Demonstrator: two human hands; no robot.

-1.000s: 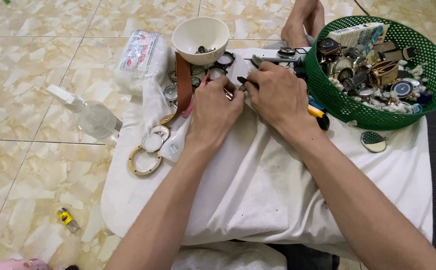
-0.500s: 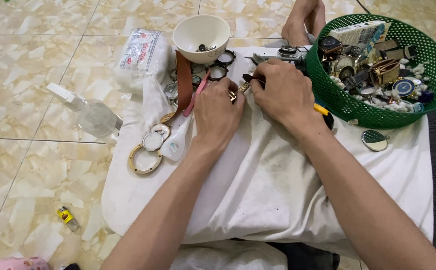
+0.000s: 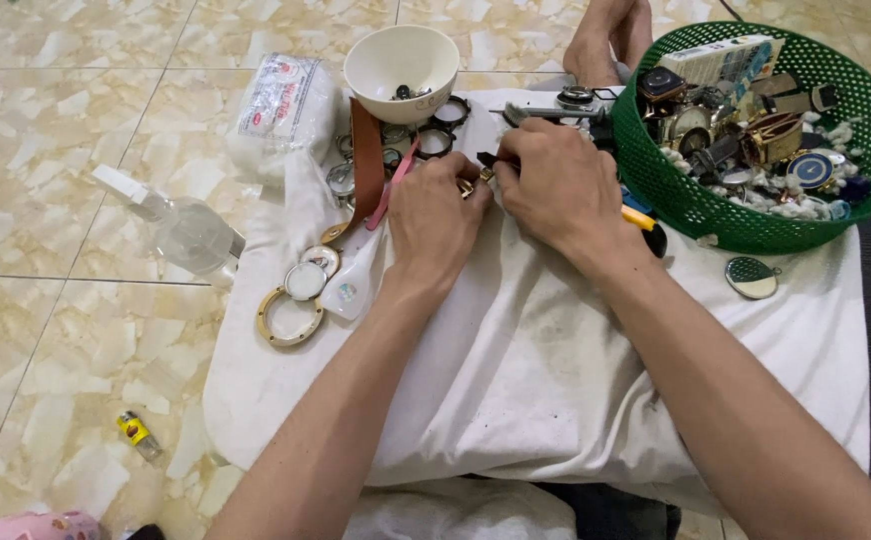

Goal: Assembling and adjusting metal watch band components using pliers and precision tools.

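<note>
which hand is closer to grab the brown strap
Left. The left hand lies right beside the brown strap; the right hand sits farther away, nearer the green basket.

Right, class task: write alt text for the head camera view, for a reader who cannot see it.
Two bare hands, left hand and right hand, meet over a small gold-coloured part on a white cloth. A green basket of watch parts sits right, a white bowl behind.

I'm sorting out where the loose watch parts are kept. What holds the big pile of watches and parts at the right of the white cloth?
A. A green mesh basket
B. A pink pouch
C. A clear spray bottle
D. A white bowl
A: the green mesh basket is heaped with watches and parts, beside the right hand.
</note>
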